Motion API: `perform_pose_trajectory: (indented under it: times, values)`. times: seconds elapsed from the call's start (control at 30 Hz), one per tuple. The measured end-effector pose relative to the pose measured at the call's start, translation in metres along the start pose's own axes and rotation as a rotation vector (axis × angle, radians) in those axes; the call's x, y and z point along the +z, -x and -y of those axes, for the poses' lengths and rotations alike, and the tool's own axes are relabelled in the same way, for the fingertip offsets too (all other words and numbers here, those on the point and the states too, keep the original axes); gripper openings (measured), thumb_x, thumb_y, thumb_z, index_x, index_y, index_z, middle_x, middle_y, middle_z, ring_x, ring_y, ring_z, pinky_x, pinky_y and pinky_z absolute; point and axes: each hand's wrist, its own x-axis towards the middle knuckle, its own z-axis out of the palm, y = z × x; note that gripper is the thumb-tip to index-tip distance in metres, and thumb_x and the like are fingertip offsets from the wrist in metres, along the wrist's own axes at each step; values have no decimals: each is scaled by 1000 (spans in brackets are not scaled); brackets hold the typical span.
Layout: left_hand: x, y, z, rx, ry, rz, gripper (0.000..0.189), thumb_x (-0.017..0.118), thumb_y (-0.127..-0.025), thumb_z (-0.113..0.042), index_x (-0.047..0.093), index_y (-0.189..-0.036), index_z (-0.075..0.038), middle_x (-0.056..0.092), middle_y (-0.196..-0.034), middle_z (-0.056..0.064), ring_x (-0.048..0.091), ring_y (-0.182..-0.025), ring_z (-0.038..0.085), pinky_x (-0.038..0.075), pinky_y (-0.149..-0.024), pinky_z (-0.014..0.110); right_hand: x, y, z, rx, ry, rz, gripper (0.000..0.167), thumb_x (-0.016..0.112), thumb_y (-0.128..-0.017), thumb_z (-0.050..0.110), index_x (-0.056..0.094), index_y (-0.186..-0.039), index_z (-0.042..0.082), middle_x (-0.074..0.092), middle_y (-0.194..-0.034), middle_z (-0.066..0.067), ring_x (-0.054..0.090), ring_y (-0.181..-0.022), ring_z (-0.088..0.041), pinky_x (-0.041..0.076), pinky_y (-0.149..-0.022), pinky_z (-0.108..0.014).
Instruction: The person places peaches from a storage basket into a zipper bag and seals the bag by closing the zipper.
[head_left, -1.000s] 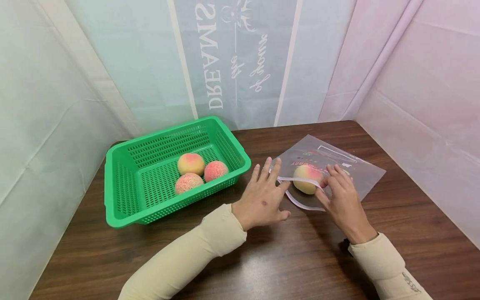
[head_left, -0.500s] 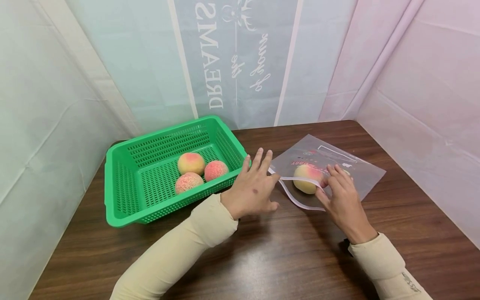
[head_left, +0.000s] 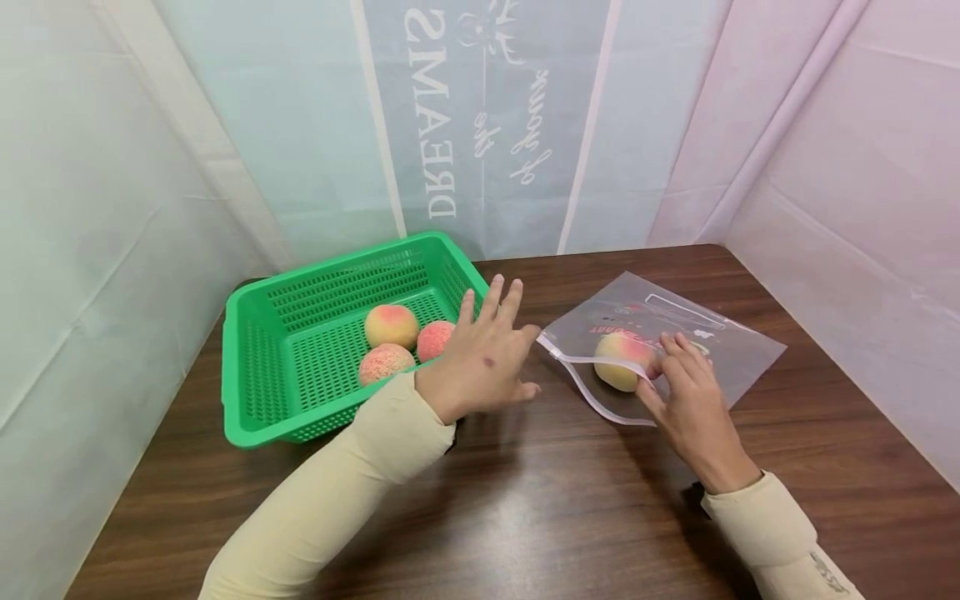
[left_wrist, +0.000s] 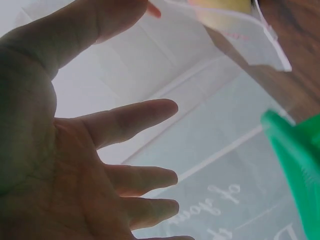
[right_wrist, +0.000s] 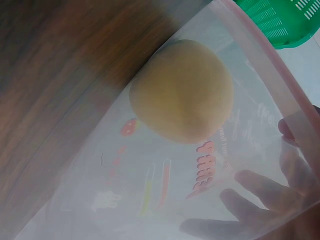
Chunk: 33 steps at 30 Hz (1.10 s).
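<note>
Over brown table (head_left: pixel 525 525), splayed left hand (head_left: pixel 482 354) has neared basket (head_left: pixel 251 432); right hand (head_left: pixel 692 410) pinches bag (head_left: pixel 651 310)

Both sleeves (head_left: pixel 311 512) are cream, the right one bearing dark lettering (head_left: pixel 829 573).

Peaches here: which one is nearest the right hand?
The peach inside the clear bag, just beside the right hand; the other three peaches lie in the green basket.

The left hand (left_wrist: pixel 70 162) spreads its fingers near a clear bag (left_wrist: pixel 255 47) and green basket (left_wrist: pixel 297 157).
</note>
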Motion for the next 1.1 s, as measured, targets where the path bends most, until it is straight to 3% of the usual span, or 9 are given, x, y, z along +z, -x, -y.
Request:
perform_pose_trajectory:
  times: [0.4,0.6,0.87,0.97,1.1]
  values:
    - [-30,10,30,-91,14,18,51,76,-87,-40,65,-129,-13,15,-162,25,0,-150,44,7,-114,67,3,-2,0,-27,-22,-20,22,72,-69,-11,55,-78,-2,61,-119,-38,54,-116,-56,35,-102,-68]
    - [-33,12,48,-167,53,54,56,75,-89,-38,62,-137,-14,12,-163,24,-3,-151,42,4,-115,67,2,-3,0,-33,-26,-27,21,71,-68,-12,55,-77,-3,61,-117,-38,54,-116,-57,35,-106,-63]
    - [-34,13,73,-229,69,98,39,61,-91,-19,67,-129,-11,15,-161,28,-4,-150,46,3,-112,72,-1,-4,1,-13,-26,-9,23,73,-68,-13,56,-77,-2,61,-119,-38,53,-118,-56,34,-106,-65]
    - [-34,14,82,-254,72,137,32,67,-91,-21,71,-121,-12,15,-161,29,-5,-149,48,2,-109,75,-1,-5,1,-17,-28,-9,22,73,-68,-13,56,-77,-2,61,-118,-38,53,-117,-57,33,-107,-64]
    - [-33,17,94,-304,50,195,13,74,-89,-27,73,-90,-14,15,-160,31,-4,-148,50,2,-105,79,-1,-6,1,-20,-29,-8,21,72,-68,-13,56,-76,-2,61,-118,-38,53,-117,-56,33,-108,-61]
